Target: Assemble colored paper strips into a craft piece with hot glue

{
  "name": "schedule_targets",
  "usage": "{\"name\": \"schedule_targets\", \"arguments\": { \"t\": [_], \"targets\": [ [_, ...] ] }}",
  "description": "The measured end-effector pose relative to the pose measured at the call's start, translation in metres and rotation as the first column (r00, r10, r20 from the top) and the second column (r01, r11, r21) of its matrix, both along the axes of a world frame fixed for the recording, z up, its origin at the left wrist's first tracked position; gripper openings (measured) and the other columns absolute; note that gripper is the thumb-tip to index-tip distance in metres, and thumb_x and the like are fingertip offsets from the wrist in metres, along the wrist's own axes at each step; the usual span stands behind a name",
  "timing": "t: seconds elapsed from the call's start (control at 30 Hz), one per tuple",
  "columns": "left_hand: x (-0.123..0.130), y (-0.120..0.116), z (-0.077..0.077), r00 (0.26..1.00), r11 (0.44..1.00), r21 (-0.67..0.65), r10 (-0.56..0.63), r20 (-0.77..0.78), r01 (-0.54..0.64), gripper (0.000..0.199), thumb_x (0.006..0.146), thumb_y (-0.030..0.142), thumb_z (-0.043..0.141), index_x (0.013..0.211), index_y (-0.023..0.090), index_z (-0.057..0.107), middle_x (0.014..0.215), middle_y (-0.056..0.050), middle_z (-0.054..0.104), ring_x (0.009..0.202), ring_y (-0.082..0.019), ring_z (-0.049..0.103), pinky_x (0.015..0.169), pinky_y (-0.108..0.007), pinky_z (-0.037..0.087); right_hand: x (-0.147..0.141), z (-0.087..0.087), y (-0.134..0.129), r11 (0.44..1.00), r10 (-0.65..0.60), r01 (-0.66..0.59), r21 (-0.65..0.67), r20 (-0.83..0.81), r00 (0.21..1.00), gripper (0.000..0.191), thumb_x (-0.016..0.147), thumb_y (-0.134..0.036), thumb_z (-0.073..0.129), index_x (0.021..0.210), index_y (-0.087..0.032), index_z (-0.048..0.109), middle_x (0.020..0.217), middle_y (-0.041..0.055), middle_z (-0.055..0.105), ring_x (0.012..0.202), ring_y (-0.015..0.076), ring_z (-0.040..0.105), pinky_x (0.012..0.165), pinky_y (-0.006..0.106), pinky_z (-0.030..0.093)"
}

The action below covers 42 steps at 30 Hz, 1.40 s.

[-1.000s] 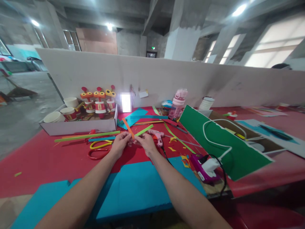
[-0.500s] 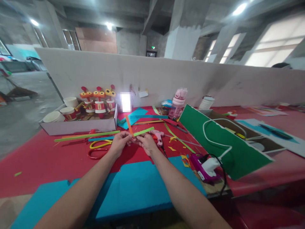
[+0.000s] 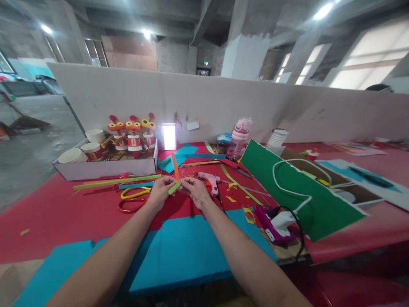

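My left hand [image 3: 162, 191] and my right hand [image 3: 195, 192] meet above the red tabletop, fingers pinched on two joined paper strips. The orange paper strip [image 3: 175, 167] points up and away from me. The green paper strip [image 3: 174, 187] lies across it at the fingertips, its end slanting down to the left. Just right of my right hand is a pink glue gun [image 3: 211, 181]. Left of my left hand lie scissors with yellow and red handles [image 3: 136, 193], a blue strip [image 3: 132, 186] and a long green strip [image 3: 105, 183].
A white box [image 3: 108, 169] at the back left holds paper cups and several cup figures. To the right are a pink bottle [image 3: 238, 138], a green board [image 3: 281, 192] and a purple power strip [image 3: 271, 230] with plugs. Blue sheets [image 3: 191, 251] cover the front edge.
The green strip has swung from pointing right to slanting down to the left. My fingers have shifted along the strips; both hands stay in about the same place.
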<state>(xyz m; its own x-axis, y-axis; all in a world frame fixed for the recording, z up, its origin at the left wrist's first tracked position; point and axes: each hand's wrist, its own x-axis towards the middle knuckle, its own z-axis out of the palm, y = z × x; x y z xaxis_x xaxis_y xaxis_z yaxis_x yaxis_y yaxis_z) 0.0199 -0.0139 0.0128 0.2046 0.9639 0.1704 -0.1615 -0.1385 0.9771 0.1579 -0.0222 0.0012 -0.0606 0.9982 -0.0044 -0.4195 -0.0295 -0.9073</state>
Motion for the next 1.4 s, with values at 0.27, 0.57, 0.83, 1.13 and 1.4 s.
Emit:
{"name": "schedule_targets", "arguments": {
  "t": [0.27,0.57,0.83,1.13,1.4],
  "targets": [
    [0.001,-0.004,0.003,1.000,1.000,-0.027,0.011,-0.029,-0.011,0.026,0.064,0.036,0.072,0.064,0.013,0.061,0.054,-0.003,0.060,0.044,-0.010,0.048,0.043,-0.022,0.036,-0.001,-0.003,-0.001,0.996,-0.086,0.082,0.035,0.128,0.988,0.033,0.057,-0.044,0.074,0.075,-0.016,0.067,0.061,-0.0004,0.063,0.056,0.0104,0.056,0.055,0.021,0.043],
    [0.003,-0.003,-0.003,1.000,0.999,-0.026,-0.026,0.003,0.026,0.023,0.063,0.032,0.073,0.072,0.012,0.066,0.062,-0.004,0.064,0.051,-0.011,0.052,0.050,-0.024,0.042,-0.002,-0.004,0.003,0.977,-0.206,0.198,0.077,0.106,0.973,0.029,0.060,-0.041,0.070,0.073,-0.016,0.063,0.057,-0.0014,0.061,0.055,0.0122,0.057,0.062,0.027,0.048],
    [0.004,-0.003,0.001,0.998,0.999,-0.040,0.014,0.054,-0.012,0.023,0.064,0.034,0.072,0.068,0.014,0.060,0.059,-0.001,0.060,0.049,-0.010,0.051,0.048,-0.022,0.039,-0.004,-0.001,-0.001,0.980,-0.164,0.146,0.135,0.136,0.977,0.026,0.062,-0.040,0.070,0.074,-0.018,0.063,0.063,-0.0006,0.063,0.058,0.0126,0.059,0.067,0.028,0.051],
    [0.004,-0.003,-0.001,0.995,0.999,-0.041,0.039,0.093,-0.036,0.023,0.062,0.032,0.074,0.066,0.014,0.060,0.057,-0.001,0.059,0.049,-0.010,0.051,0.047,-0.022,0.039,0.000,-0.004,0.002,0.964,-0.213,0.155,0.217,0.279,0.936,0.026,0.066,-0.044,0.067,0.072,-0.018,0.067,0.061,-0.0003,0.064,0.059,0.0136,0.059,0.066,0.027,0.050],
    [-0.003,0.004,0.002,0.984,0.983,-0.152,0.119,0.133,-0.098,0.028,0.056,0.033,0.078,0.064,0.014,0.059,0.053,0.002,0.055,0.044,-0.008,0.047,0.046,-0.022,0.040,0.008,-0.002,0.007,0.957,-0.273,0.231,0.174,0.281,0.920,0.028,0.062,-0.044,0.069,0.071,-0.018,0.067,0.056,-0.0007,0.064,0.055,0.0148,0.060,0.059,0.027,0.049]
  ]
}}
